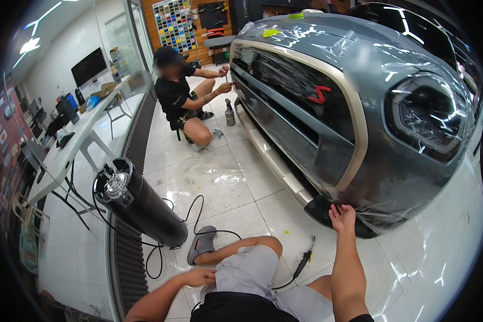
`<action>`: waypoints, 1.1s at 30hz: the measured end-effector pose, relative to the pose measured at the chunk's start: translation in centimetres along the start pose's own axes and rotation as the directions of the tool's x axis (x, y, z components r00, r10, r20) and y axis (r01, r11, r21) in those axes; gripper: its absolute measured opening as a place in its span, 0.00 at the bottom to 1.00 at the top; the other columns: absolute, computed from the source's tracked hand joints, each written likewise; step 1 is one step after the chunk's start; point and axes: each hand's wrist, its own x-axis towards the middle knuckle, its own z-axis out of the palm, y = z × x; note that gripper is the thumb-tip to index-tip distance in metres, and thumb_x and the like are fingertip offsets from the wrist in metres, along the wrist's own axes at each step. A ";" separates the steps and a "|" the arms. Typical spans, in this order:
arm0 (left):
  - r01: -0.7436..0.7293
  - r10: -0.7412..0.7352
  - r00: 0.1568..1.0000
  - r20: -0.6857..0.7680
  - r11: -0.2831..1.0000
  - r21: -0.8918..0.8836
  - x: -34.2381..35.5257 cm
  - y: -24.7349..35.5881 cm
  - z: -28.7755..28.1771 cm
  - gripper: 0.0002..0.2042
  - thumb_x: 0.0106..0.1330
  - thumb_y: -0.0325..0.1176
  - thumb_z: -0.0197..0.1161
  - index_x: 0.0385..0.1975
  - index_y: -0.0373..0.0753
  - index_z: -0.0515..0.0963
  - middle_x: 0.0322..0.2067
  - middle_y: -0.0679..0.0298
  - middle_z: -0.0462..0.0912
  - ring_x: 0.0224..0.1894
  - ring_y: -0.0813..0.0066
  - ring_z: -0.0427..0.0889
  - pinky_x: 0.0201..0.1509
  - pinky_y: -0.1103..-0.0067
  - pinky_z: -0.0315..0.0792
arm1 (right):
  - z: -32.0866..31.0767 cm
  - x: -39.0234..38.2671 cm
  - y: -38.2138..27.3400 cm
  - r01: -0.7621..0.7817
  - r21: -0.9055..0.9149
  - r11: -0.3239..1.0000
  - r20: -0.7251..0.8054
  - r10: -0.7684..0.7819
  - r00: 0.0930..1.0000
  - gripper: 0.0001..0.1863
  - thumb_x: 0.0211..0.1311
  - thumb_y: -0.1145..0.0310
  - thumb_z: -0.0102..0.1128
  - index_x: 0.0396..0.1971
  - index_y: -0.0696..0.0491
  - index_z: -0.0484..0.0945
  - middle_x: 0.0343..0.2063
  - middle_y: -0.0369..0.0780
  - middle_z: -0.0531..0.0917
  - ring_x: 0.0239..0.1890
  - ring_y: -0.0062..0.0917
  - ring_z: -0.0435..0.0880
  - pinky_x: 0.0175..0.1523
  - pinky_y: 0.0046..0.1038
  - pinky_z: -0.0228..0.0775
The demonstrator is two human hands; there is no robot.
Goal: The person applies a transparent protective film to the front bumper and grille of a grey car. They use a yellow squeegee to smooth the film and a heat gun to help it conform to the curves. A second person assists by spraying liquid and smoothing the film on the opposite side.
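Note:
My right hand (342,217) reaches up to the lower corner of a grey car's front bumper (381,182), fingers pressed on the clear film (413,209) that covers it. My left hand (198,277) rests on my left thigh, fingers curled, holding nothing I can see. I sit on the white tile floor with my knees bent. A slim black tool (304,261) on a cord lies on the floor between my legs and the car.
A black cylinder tank (142,206) with a hose stands to my left. Another person (185,99) crouches at the car's far corner, a spray bottle (229,112) beside them. A long white desk (70,150) runs along the left wall.

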 end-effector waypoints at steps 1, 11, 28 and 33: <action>0.113 -0.103 0.984 0.143 0.991 -0.067 0.1 0.6 -3.1 0.13 0.63 0.37 0.58 0.39 0.33 0.79 0.46 0.53 0.80 0.50 0.68 0.77 0.55 0.75 0.68 | 0.0 -0.1 -0.1 0.008 0.003 1.000 -0.004 -0.008 1.000 0.09 0.50 0.70 0.51 0.33 0.52 0.70 0.39 0.39 0.72 0.49 0.36 0.70 0.54 0.38 0.59; -0.400 -0.175 0.803 -0.569 0.549 -0.734 23.0 3.5 -20.4 0.20 0.66 0.39 0.57 0.53 0.33 0.71 0.49 0.60 0.77 0.48 0.70 0.78 0.53 0.77 0.69 | -0.5 0.9 0.2 0.025 0.043 0.999 0.016 -0.025 1.000 0.16 0.46 0.66 0.56 0.38 0.50 0.72 0.42 0.39 0.72 0.47 0.34 0.69 0.54 0.34 0.61; -0.501 -0.133 0.437 -0.890 0.785 -0.364 51.5 5.6 -43.1 0.28 0.64 0.32 0.50 0.64 0.34 0.55 0.66 0.49 0.55 0.65 0.53 0.60 0.67 0.71 0.58 | 1.6 0.2 1.1 0.266 -0.157 0.951 -0.317 -0.304 0.898 0.26 0.56 0.54 0.47 0.50 0.57 0.68 0.44 0.41 0.73 0.45 0.33 0.73 0.50 0.36 0.69; -0.580 0.014 0.503 -0.864 0.747 -0.325 49.8 2.1 -43.2 0.21 0.63 0.33 0.52 0.57 0.34 0.67 0.55 0.45 0.69 0.58 0.50 0.68 0.60 0.67 0.65 | 1.1 1.2 1.3 0.294 -0.122 0.948 -0.370 -0.318 0.873 0.27 0.55 0.54 0.48 0.50 0.56 0.68 0.43 0.41 0.72 0.44 0.32 0.73 0.49 0.35 0.70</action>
